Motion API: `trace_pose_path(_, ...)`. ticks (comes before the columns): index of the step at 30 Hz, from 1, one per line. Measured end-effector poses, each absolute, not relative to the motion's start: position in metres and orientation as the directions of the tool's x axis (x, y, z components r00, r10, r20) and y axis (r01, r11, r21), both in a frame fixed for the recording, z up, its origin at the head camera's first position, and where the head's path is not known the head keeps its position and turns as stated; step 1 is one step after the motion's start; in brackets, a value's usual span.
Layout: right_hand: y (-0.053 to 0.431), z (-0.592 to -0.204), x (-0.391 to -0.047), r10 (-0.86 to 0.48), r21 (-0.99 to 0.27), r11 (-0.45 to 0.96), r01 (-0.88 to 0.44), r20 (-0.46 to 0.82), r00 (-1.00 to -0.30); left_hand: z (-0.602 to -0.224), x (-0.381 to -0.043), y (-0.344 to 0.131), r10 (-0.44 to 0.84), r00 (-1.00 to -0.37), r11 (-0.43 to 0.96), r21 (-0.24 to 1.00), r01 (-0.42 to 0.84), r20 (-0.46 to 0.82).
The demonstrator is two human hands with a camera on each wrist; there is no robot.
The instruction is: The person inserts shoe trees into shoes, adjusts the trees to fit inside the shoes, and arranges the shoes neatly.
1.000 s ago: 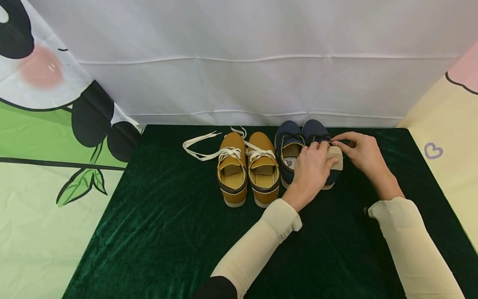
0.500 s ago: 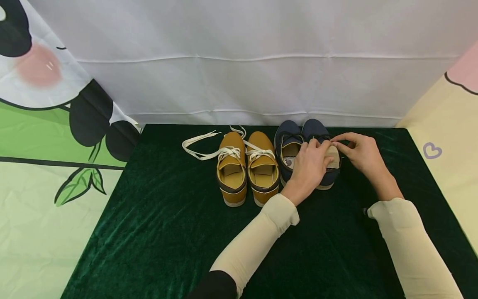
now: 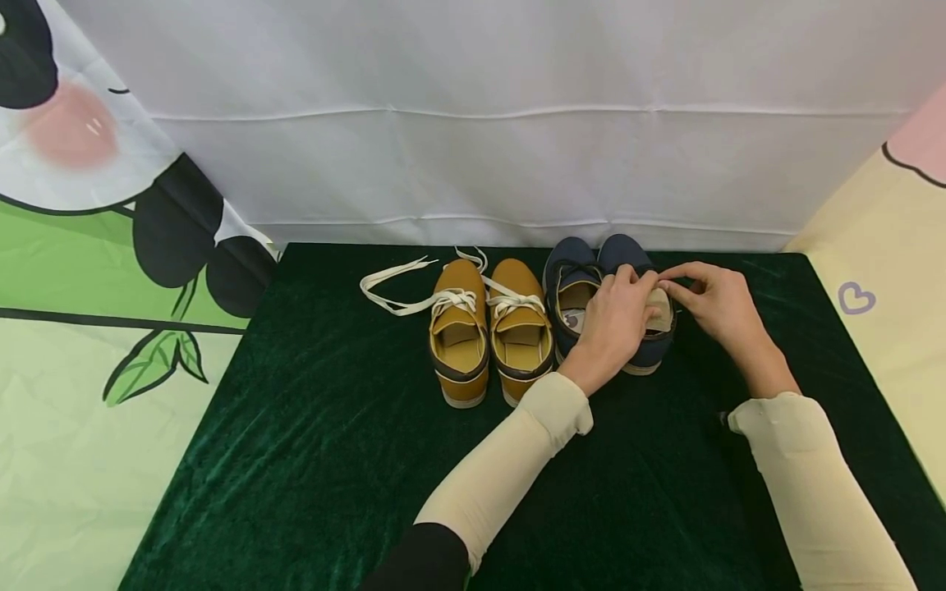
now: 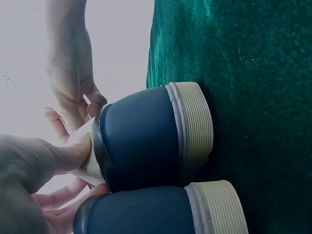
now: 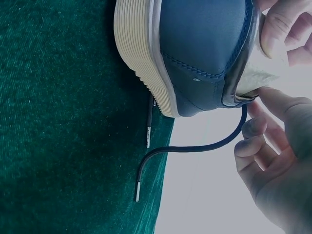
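Note:
A navy lace-up shoe (image 3: 647, 355) stands at the right end of the row, its beige tongue (image 3: 660, 312) drawn up and back over the opening. My left hand (image 3: 608, 324) pinches this tongue, the thumb against its beige lining in the left wrist view. On the shoe's right side, my right hand (image 3: 715, 297) pinches the edge of the opening with thumb and finger. From there a dark lace (image 5: 195, 148) hangs down in the right wrist view. The mating navy shoe (image 3: 567, 249) stands to the left, partly behind my left hand.
Left of the navy pair are two tan shoes (image 3: 459, 365) with white laces (image 3: 394, 309), one lace trailing left. All stand on a dark green velvet cloth (image 3: 310, 460). A white curtain (image 3: 473, 164) hangs behind the row.
The beige tongue has moved forward, away from the heel, showing more of the shoe's opening. My left hand has shifted slightly forward with it; the right hand stays almost in place.

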State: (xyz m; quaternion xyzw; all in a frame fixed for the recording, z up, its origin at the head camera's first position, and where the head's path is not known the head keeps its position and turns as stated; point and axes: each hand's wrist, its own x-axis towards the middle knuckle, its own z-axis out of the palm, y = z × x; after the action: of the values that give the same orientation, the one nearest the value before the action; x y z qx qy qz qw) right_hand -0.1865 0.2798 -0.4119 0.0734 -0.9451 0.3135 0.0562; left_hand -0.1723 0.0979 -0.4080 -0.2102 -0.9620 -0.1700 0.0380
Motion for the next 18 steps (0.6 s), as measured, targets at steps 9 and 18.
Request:
trace_pose_path(9,0.281,-0.413,-0.186,-0.098,-0.585,0.793,-0.170,0.154,-0.983,-0.408,-0.176,0.101,0.406,-0.907,0.860,0.290,0.420,0.109)
trace_pose_path(18,0.279,-0.416,-0.186,-0.091,-0.584,0.794,-0.168,0.160,-0.983,-0.420,-0.178,0.107,0.419,-0.898,0.869,0.227,0.439,0.136)
